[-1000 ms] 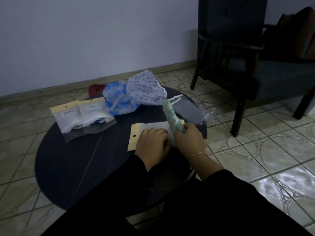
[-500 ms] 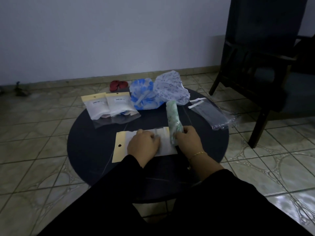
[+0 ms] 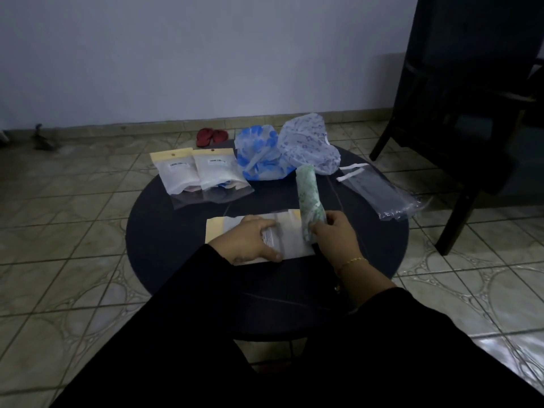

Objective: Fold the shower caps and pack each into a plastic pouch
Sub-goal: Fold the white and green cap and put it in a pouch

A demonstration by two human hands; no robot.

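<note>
- My right grip is clamped round the near end of the rolled green shower cap, fingers curled about it; the roll slants up and away toward 12 o'clock from that hand.
- My left grip presses down on the plastic pouch lying flat on the round dark worktop, fingers curled over a small white label; whether they pinch the pouch's edge I cannot tell.
- The pouch's yellow header card points to 9 o'clock, and its other end touches the roll's lower end, just beside my right hand at 3 o'clock.
- Two packed pouches lie side by side at 11 o'clock of my left hand, well apart from it.
- At 12 o'clock, the blue-spotted shower cap and the white patterned shower cap sit bunched together, touching.
- A stack of clear empty pouches lies at 2 o'clock near the worktop's edge.
- Red slippers rest on the tiled floor beyond the worktop; a dark wooden chair stands at the right.
</note>
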